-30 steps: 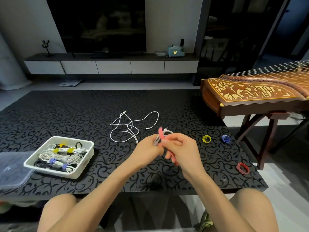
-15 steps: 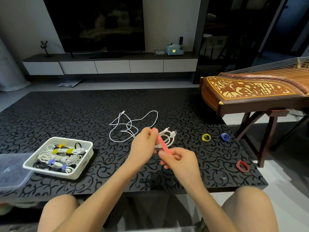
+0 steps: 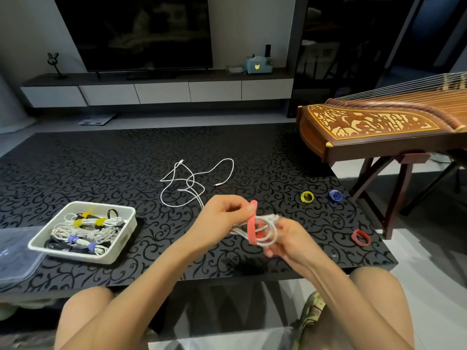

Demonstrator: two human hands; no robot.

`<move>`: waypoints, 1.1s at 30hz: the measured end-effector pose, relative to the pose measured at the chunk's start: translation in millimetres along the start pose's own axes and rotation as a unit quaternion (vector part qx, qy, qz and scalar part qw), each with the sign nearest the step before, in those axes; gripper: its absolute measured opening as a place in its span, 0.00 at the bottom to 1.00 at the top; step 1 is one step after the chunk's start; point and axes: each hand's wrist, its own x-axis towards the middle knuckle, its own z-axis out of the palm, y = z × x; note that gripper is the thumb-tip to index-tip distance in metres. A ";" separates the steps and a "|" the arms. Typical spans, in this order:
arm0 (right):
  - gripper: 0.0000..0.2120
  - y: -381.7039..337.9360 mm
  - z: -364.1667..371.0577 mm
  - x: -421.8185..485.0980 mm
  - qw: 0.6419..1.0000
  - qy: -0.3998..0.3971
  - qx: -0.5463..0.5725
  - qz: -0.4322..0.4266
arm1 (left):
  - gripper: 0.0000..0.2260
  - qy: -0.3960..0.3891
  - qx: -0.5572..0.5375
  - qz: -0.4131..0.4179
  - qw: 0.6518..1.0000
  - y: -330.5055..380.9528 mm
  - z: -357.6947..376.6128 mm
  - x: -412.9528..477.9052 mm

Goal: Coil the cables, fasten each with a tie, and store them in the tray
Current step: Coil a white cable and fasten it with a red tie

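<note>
Three loose ties [image 3: 307, 197] [image 3: 335, 195] [image 3: 360, 237]; one tray [image 3: 80, 256]; one uncoiled cable [image 3: 192, 184]; two hands [image 3: 222, 215] [image 3: 288, 239]

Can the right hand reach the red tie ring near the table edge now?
Probably, path-wise: the red tie ring lies just right of the right hand, nothing between. But that hand grips the coiled white cable, so it isn't free.

We've got a dark television [image 3: 141, 29] over a long low console [image 3: 161, 89]. A pale blue tissue box [image 3: 259, 64] sits on it, and there's a rabbit-eared figurine [image 3: 53, 63] at its left end. A bathroom scale [image 3: 96, 120] lies on the floor below. On our right, a wooden guzheng [image 3: 374, 127] stands just beside the black scroll-patterned surface [image 3: 101, 168].
</note>
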 end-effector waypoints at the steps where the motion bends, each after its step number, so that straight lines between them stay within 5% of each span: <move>1: 0.10 -6.9 -2.1 2.9 1.000 -0.005 0.011 -0.004 | 0.16 -0.026 -0.001 -0.004 1.000 1.3 0.7 -2.6; 5: 0.03 -31.6 -10.3 6.7 0.996 -0.092 -0.007 -0.013 | 0.14 -0.090 -0.025 -0.004 0.996 7.7 -0.1 -11.7; 8: 0.10 -45.6 -10.0 2.8 0.982 -0.187 -0.014 -0.008 | 0.14 -0.158 -0.088 -0.002 0.983 13.0 -2.9 -17.7; 12: 0.07 -62.4 -0.7 -3.0 0.958 -0.283 -0.035 0.018 | 0.10 -0.166 -0.041 0.006 0.985 14.8 0.4 -23.6; 21: 0.08 -75.7 20.1 -27.6 0.983 -0.088 -0.162 0.001 | 0.11 -0.076 0.033 0.000 0.997 3.1 -2.2 -21.4; 28: 0.10 -65.0 26.6 -34.5 0.951 0.029 -0.286 -0.115 | 0.14 -0.064 0.099 -0.032 0.993 -0.2 -1.3 -17.8; 33: 0.09 -56.7 27.5 -36.9 0.939 0.058 -0.298 -0.161 | 0.14 -0.073 0.039 -0.074 0.994 3.6 0.0 -15.6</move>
